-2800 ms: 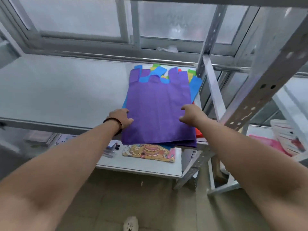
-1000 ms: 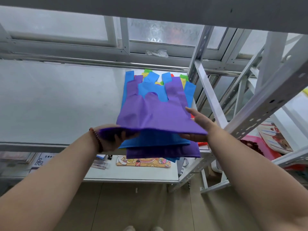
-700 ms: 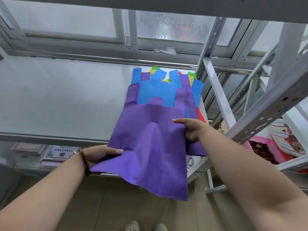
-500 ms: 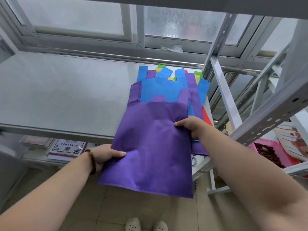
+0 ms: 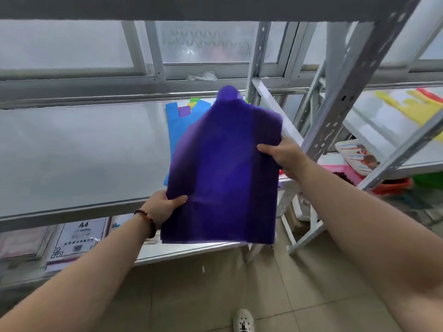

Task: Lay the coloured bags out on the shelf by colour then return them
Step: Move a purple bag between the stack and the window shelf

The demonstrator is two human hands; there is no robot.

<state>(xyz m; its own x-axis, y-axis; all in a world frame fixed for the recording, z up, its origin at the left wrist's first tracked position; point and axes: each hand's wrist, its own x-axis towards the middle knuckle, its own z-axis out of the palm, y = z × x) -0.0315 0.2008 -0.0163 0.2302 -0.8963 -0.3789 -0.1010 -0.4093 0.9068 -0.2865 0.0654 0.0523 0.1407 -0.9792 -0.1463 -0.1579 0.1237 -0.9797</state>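
I hold a purple bag (image 5: pixel 223 168) up in the air in front of the grey shelf (image 5: pixel 79 152). My left hand (image 5: pixel 163 206) grips its lower left edge, thumb on top. My right hand (image 5: pixel 282 155) grips its right edge higher up. The bag tilts away from me and blurs with motion. Behind it lies the pile of coloured bags (image 5: pixel 176 123) at the shelf's right end, with a blue bag on top and purple, green and yellow handles showing. The purple bag hides most of the pile.
White perforated uprights (image 5: pixel 335 111) stand right of the pile. The neighbouring shelf holds yellow bags (image 5: pixel 407 109). Below are a pink bin (image 5: pixel 345 171), a red basin (image 5: pixel 393 185) and an A4 paper pack (image 5: pixel 79 238). The shelf's left part is bare grey surface.
The purple bag left the pile, was pulled toward me off the shelf edge, and is now raised and tilted up between both hands. A blue bag now tops the pile.
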